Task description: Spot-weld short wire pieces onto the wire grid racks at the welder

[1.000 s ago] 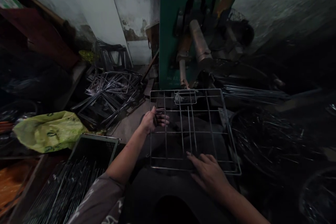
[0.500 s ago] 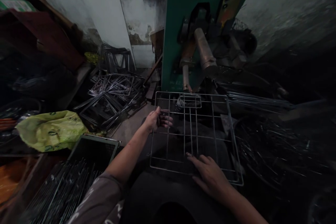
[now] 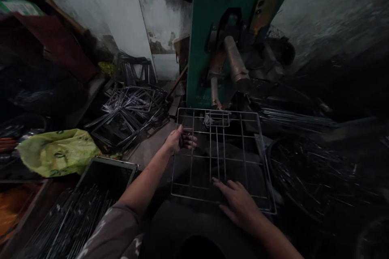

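Note:
A square wire grid rack (image 3: 243, 145) lies flat in front of me, its far edge under the electrode of a green welding machine (image 3: 209, 48). My left hand (image 3: 180, 141) grips the rack's left edge, fingers curled around the wire. My right hand (image 3: 238, 202) rests on the rack's near edge, fingers spread over the wires and pressing down. A small wire loop (image 3: 217, 118) sits on the rack's far side, beneath the machine's copper arm (image 3: 214, 91).
A heap of bent wire frames (image 3: 130, 109) lies on the floor at left. A yellow plastic bag (image 3: 57, 151) sits beside a tray of straight rods (image 3: 75, 218). More rods (image 3: 291, 117) and tangled wire (image 3: 316, 174) fill the right.
The view tilted up, then the rack shifted slightly left under the machine. Both hands keep their places on the rack.

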The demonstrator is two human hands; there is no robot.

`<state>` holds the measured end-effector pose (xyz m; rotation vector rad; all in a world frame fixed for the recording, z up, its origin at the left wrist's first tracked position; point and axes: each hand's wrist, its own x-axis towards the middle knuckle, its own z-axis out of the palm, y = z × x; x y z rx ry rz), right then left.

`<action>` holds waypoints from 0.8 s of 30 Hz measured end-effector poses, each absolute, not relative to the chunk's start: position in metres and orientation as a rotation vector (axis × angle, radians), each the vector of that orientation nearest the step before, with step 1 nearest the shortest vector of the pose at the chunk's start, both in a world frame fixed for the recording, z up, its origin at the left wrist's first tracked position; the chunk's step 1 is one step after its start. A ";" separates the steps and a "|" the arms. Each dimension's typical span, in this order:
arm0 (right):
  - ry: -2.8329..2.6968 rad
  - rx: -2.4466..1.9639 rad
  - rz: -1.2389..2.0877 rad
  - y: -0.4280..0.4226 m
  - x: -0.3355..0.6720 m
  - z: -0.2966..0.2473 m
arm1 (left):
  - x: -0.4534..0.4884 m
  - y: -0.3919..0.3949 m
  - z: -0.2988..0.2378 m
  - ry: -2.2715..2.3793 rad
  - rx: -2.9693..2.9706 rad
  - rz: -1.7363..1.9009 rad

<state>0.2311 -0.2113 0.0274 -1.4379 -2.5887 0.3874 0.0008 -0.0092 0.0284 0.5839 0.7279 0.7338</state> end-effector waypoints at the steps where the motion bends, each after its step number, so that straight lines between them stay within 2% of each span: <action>1: -2.593 -1.447 0.393 -0.208 0.231 0.029 | 0.001 -0.006 0.028 0.725 0.586 0.738; 24: -2.570 -1.496 0.340 -0.182 0.234 0.038 | 0.021 0.031 0.043 0.777 0.577 0.652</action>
